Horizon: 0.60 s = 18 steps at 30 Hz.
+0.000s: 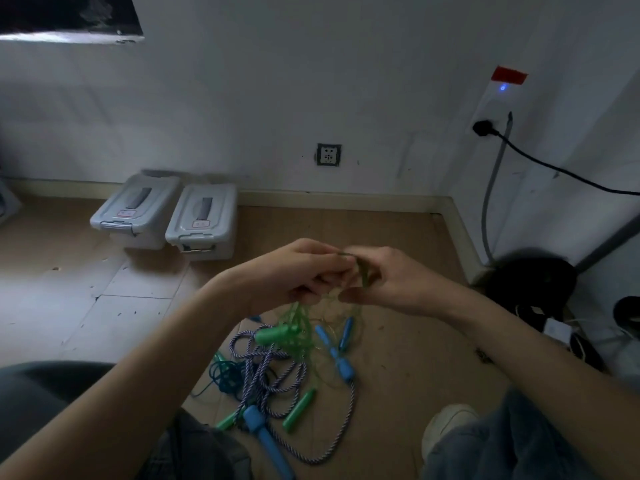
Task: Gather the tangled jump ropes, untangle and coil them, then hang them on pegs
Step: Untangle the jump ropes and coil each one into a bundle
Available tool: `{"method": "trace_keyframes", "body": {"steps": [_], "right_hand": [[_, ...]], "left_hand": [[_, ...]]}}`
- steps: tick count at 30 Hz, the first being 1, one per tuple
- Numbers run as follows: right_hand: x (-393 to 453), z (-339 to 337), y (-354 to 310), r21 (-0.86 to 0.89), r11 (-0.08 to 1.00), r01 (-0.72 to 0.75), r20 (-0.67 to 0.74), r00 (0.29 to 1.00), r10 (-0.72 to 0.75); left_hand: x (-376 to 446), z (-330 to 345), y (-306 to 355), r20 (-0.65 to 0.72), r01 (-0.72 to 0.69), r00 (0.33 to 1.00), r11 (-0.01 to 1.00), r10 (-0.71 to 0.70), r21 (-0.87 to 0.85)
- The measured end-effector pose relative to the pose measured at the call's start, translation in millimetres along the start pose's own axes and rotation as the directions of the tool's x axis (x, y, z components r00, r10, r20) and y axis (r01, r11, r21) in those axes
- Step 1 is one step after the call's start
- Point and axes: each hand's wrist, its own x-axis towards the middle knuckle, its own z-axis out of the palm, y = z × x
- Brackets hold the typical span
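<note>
Both hands — left hand (pixel 298 271), right hand (pixel 388 282) — pinch the green rope (pixel 363 271) up off the tangled pile (pixel 277 368), fingers clamped to work a knot loose.

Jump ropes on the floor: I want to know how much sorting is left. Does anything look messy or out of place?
Yes. The jump ropes lie in one knotted heap on the floor, green, blue and striped cords crossing one another. Both hands, left and right, pinch green strands lifted from it. None is coiled yet.

Dim white walls (pixel 346 81), brown floor (pixel 398 375), two grey bins (pixel 166 216)
</note>
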Motion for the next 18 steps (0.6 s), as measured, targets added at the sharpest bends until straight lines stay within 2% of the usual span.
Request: {"method": "trace_keyframes", "body": {"steps": [2, 4, 6, 8, 10, 11, 12, 13, 14, 15, 18], "right_hand": [[-0.4, 0.0, 1.9, 0.112, 0.993, -0.023, 0.014, 1.0, 0.022], [-0.3, -6.7, 5.9, 0.265, 0.96, -0.092, -0.132, 0.983, 0.13], [-0.2, -17.9, 11.9, 0.406, 0.91, -0.087, -0.362, 0.899, 0.247], [-2.1, -22.7, 16.2, 0.508, 0.859, -0.069, -0.465, 0.817, 0.341], [-2.8, -24.1, 21.8, 0.473, 0.863, -0.177, -0.412, 0.822, 0.394], [-3.5, -23.8, 23.6, 0.371, 0.888, -0.272, -0.347, 0.846, 0.405], [-4.8, -23.1, 24.4, 0.2, 0.907, -0.37, -0.268, 0.87, 0.414], [-7.2, -21.5, 24.4, 0.002, 0.9, -0.436, -0.211, 0.88, 0.426], [-8.9, -18.7, 24.3, -0.158, 0.889, -0.431, -0.161, 0.899, 0.407], [-8.2, -14.6, 22.9, -0.192, 0.913, -0.36, -0.118, 0.932, 0.343], [-4.1, 1.8, 9.2, -0.02, 0.993, -0.119, 0.067, 0.99, 0.12]], "left_hand": [[-2.7, -4.6, -5.2, -0.01, 0.004, 1.0, 0.996, -0.003, 0.092], [-2.7, -9.3, -16.7, -0.048, 0.026, 0.999, 0.91, -0.006, 0.414], [1.7, -10.5, -32.2, -0.044, 0.07, 0.998, 0.765, -0.055, 0.64], [3.5, -10.8, -38.4, -0.071, 0.1, 0.995, 0.775, -0.071, 0.623], [3.3, -13.2, -33.6, -0.148, 0.083, 0.989, 0.882, -0.015, 0.465], [2.9, -15.5, -31.3, -0.203, 0.062, 0.979, 0.938, 0.009, 0.341], [2.5, -18.4, -29.7, -0.25, 0.027, 0.967, 0.962, 0.043, 0.272], [2.6, -20.0, -28.6, -0.272, -0.002, 0.958, 0.954, 0.087, 0.301], [2.9, -19.4, -28.2, -0.262, -0.014, 0.957, 0.923, 0.123, 0.384], [3.8, -16.4, -28.0, -0.222, -0.02, 0.965, 0.888, 0.137, 0.46], [7.5, -6.7, -29.9, -0.111, -0.053, 0.985, 0.842, 0.133, 0.536]]}}
